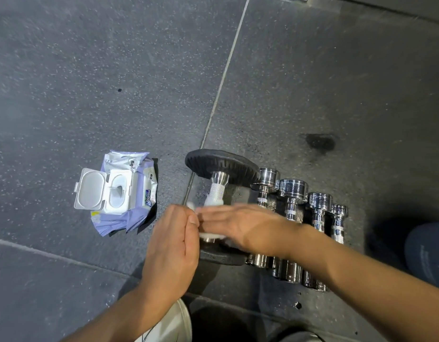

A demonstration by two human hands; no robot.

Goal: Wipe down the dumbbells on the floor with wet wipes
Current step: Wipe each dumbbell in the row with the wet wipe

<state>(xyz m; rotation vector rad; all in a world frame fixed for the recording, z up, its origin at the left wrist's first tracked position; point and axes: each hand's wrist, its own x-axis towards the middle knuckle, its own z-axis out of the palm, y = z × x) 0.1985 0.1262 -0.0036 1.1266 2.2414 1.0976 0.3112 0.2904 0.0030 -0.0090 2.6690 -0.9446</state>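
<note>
Rubber floor (90, 70), mid-wipe: left hand (174, 238) fingers pinch the wipe (213, 202) round the handle of the black dumbbell (221, 164), right hand (243, 225) fingers lie flat on it; next probably rub toward the plates.

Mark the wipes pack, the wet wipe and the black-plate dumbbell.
wipes pack (119, 193): head view, white dispenser opening.
wet wipe (213, 202): head view, part wrapped round the handle.
black-plate dumbbell (217, 190): head view, knurled handle.
</note>
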